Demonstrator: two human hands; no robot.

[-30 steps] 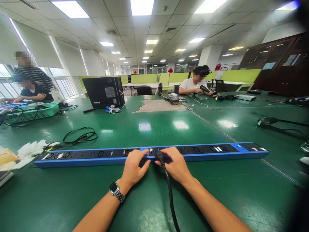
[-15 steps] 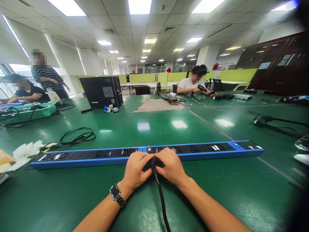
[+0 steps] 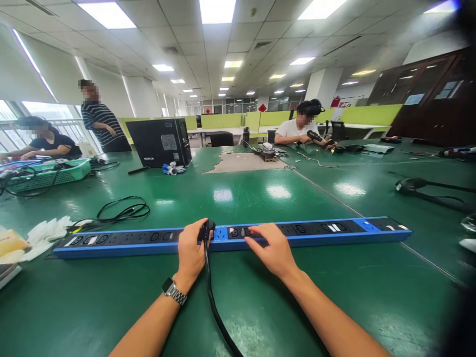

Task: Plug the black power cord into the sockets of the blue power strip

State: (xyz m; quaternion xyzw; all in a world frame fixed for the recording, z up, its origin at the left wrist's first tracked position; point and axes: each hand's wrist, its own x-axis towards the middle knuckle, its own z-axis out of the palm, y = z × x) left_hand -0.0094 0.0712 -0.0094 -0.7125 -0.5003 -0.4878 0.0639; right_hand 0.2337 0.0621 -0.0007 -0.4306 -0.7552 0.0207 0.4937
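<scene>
A long blue-and-black power strip (image 3: 316,235) with many sockets lies across the green table in front of me. My left hand (image 3: 192,250), with a watch on its wrist, grips a black power plug (image 3: 209,227) over the strip, just left of its blue middle socket section. Whether the plug's pins sit in a socket is hidden. From the plug a thick black cable (image 3: 210,297) runs down towards me. My right hand (image 3: 273,246) is open, thumb and fingers apart, with its fingertips over the sockets right of the middle section.
Behind the strip's left part lies a coiled black cable (image 3: 122,210). White tissues (image 3: 48,235) are at the left. Further back stand a green basket (image 3: 74,174) of cables and a black computer case (image 3: 159,144). One person (image 3: 297,130) sits across the table; two others are at the left.
My left hand has carried the plug and its cable leftward along the strip. My right hand has let go of the plug, opened and moved slightly right. The standing person appears further right.
</scene>
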